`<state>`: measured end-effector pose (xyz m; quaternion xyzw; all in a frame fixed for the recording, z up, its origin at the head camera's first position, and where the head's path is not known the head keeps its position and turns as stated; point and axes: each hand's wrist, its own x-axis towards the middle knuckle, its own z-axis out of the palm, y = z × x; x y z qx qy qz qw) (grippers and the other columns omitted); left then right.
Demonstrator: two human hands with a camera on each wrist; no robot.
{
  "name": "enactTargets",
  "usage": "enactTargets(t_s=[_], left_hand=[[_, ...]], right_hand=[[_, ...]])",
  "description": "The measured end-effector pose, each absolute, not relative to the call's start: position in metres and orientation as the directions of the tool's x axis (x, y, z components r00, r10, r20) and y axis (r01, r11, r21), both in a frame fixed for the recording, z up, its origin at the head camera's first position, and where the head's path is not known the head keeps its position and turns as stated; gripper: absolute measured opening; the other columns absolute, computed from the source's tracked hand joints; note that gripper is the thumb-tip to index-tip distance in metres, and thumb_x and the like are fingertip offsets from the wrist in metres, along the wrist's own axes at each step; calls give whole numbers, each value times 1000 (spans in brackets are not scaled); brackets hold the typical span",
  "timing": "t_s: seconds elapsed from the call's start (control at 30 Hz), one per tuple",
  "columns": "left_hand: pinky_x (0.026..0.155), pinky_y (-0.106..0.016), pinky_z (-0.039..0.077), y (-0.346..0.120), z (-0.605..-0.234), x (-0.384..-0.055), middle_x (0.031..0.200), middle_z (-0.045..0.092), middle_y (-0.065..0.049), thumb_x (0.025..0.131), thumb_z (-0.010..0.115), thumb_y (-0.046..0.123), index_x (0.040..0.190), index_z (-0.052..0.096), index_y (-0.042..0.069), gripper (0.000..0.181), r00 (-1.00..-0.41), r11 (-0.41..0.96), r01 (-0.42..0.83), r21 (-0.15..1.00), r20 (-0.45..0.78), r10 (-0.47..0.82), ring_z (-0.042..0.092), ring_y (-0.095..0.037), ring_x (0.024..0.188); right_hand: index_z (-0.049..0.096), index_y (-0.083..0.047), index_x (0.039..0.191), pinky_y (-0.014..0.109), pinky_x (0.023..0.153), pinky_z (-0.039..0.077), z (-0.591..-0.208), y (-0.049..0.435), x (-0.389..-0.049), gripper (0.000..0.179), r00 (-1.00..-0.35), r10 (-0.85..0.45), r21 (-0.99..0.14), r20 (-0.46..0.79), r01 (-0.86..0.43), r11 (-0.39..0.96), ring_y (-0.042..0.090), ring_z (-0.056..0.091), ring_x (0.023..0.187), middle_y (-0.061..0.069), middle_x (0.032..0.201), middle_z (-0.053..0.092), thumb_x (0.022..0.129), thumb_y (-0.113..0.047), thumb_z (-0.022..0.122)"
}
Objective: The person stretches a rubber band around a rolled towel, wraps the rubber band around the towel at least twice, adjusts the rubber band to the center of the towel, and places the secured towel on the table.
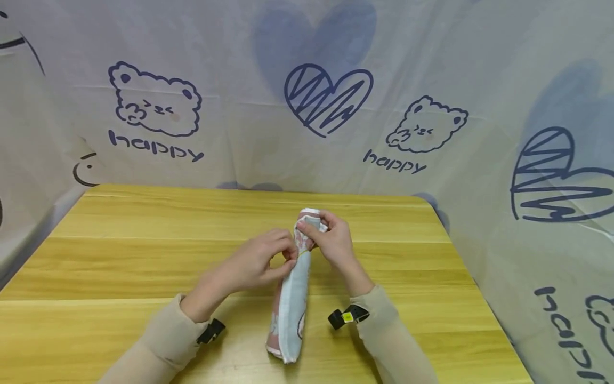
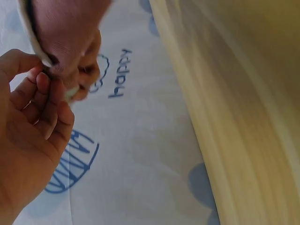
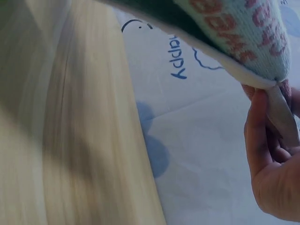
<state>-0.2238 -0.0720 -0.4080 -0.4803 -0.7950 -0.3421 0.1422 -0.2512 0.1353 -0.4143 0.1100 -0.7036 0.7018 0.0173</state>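
Note:
A rolled towel point(image 1: 295, 298), pale blue and dusty pink with white hems, stands out lengthwise above the table. My right hand point(image 1: 336, 240) grips its far end, thumb on top. Across the roll below that thumb runs a thin yellow rubber band point(image 1: 302, 252). The left hand point(image 1: 261, 258) pinches the band at the roll's left side with thumb and index finger. In the left wrist view, that hand's fingertips point(image 2: 43, 79) meet the pink side of the towel point(image 2: 70, 28). Red lettering shows on the towel point(image 3: 248, 28) in the right wrist view.
The wooden table point(image 1: 144, 224) spreads under both hands. Behind and beside it hangs a pale cloth point(image 1: 249, 138) printed with hearts, bear faces and writing. Each wrist wears a black strap with a small camera point(image 1: 338, 319).

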Motion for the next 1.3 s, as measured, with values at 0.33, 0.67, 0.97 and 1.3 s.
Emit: enactTargets(t_s=[0.33,0.67,0.97,1.3], left_hand=[[79,-29,55,-74,-410,-223,96,61,6,96,72,10,97,61,16,12,-543,314,828,464,525,655,59,-10,91],[73,-32,52,-89,-407,-233,103,67,4,99,69,4,99,65,16,12,-607,177,737,652,524,598,61,-18,91],[70,-33,53,-91,-407,-237,103,68,3,96,74,9,102,68,12,9,-608,271,781,562,587,535,61,-14,91],[87,-33,58,-81,-405,-230,105,68,0,91,80,6,103,71,10,16,-532,343,845,409,695,484,67,-16,99]], right_hand=[[62,4,131,26,64,59,-419,144,-258,40,-961,-267,-996,77,-65,-52,11,67,76,2,99,71,97,-13,72],[38,1,157,34,86,58,-415,155,-256,69,-835,-512,-970,201,-97,-223,19,66,106,14,134,64,98,-20,68],[49,4,150,33,73,63,-422,148,-257,98,-926,-319,-964,201,-129,-233,17,71,92,4,110,72,76,-44,91],[54,-3,147,33,67,62,-420,140,-252,61,-946,-253,-961,205,-145,-237,17,72,86,5,111,75,91,-3,79]])
